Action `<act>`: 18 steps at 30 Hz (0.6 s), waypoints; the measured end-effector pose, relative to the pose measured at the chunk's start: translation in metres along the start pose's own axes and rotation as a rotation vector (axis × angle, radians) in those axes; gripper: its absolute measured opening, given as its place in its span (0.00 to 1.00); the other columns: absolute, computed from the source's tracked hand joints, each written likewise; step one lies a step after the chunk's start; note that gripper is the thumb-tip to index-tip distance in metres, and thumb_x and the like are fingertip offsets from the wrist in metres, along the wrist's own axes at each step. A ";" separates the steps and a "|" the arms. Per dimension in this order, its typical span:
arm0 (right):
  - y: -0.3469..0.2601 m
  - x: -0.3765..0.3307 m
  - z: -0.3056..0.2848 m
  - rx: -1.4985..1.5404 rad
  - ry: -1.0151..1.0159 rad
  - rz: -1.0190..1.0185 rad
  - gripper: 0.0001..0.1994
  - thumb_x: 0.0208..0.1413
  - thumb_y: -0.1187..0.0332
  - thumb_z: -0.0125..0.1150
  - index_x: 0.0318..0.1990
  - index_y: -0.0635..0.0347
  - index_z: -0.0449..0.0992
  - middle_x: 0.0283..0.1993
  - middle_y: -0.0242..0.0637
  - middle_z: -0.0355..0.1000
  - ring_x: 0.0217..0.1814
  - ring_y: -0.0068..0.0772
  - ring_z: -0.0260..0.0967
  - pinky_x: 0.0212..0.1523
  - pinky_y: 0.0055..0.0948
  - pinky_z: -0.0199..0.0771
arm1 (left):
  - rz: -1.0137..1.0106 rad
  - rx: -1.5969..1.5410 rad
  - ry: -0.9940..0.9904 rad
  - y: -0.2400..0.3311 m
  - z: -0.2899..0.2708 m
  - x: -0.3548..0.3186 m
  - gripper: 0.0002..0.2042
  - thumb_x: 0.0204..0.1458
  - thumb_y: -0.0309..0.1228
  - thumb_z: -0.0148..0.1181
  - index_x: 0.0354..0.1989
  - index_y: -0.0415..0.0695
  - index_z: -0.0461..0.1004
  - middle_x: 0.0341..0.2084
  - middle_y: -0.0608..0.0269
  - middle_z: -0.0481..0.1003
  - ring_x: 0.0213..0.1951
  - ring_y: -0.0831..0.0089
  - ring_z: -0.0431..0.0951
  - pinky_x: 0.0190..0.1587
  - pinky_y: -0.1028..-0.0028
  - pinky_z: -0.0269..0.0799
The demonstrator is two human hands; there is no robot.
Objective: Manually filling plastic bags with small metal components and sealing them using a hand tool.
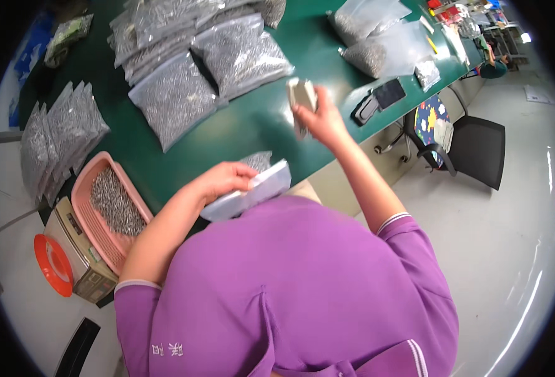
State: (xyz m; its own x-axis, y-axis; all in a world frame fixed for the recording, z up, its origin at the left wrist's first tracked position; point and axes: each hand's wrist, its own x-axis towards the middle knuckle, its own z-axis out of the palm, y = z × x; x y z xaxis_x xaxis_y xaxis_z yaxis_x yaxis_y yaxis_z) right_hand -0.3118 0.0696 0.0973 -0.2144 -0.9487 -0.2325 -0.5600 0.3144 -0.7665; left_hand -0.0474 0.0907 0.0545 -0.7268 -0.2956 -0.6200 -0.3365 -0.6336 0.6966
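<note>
My left hand [230,178] is closed on a translucent plastic bag [271,186] at the table's near edge, close to my body. Just beyond it, partly hidden, lies a small clear bag [258,161] with grey contents. Over the green table to the right, my right hand [323,119] grips a pale beige, block-like object [301,94] with a greyish part below it; its exact kind is unclear. Farther off, plump clear bags of small metal parts [177,100] lie on the table, the closest ones left of my right hand.
At the left, a pink basket [108,164] holds metal parts beside a beige scale [92,270] with an orange-red dish [54,265]. More filled bags [70,135] stand behind. A dark phone [389,94] lies at the right table edge, near a black chair [478,147].
</note>
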 end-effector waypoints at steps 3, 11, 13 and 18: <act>-0.041 -0.017 -0.004 0.345 -0.139 -0.041 0.27 0.48 0.56 0.64 0.52 0.58 0.62 0.33 0.33 0.69 0.24 0.21 0.65 0.19 0.22 0.64 | -0.018 -0.046 -0.010 0.012 0.004 -0.003 0.17 0.41 0.25 0.58 0.43 0.38 0.75 0.33 0.62 0.76 0.35 0.75 0.73 0.42 0.75 0.68; -0.043 -0.033 0.036 0.047 -0.264 -0.031 0.24 0.50 0.51 0.57 0.42 0.66 0.67 0.28 0.44 0.73 0.27 0.34 0.72 0.28 0.32 0.71 | -0.009 -0.029 0.020 0.014 0.006 -0.003 0.17 0.43 0.23 0.57 0.44 0.36 0.74 0.33 0.63 0.76 0.34 0.77 0.74 0.41 0.77 0.69; -0.051 -0.040 0.037 -0.007 -0.366 0.065 0.24 0.50 0.50 0.56 0.40 0.65 0.67 0.26 0.44 0.72 0.27 0.36 0.72 0.28 0.33 0.71 | -0.013 -0.032 0.018 0.013 0.006 -0.006 0.17 0.43 0.23 0.57 0.44 0.36 0.74 0.33 0.63 0.76 0.34 0.77 0.74 0.41 0.77 0.69; -0.042 -0.047 0.038 0.012 -0.383 0.126 0.25 0.52 0.50 0.55 0.44 0.65 0.67 0.29 0.42 0.73 0.29 0.33 0.72 0.30 0.31 0.71 | -0.001 -0.036 0.016 0.009 0.006 -0.006 0.17 0.42 0.25 0.57 0.43 0.37 0.75 0.36 0.60 0.76 0.38 0.74 0.74 0.43 0.75 0.69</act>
State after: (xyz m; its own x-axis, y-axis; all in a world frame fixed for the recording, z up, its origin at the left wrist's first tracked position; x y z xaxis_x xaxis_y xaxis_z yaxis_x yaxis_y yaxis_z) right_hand -0.2476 0.0995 0.1181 0.0346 -0.8475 -0.5296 -0.5387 0.4306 -0.7242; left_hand -0.0491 0.0910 0.0668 -0.7167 -0.3058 -0.6268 -0.3158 -0.6590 0.6826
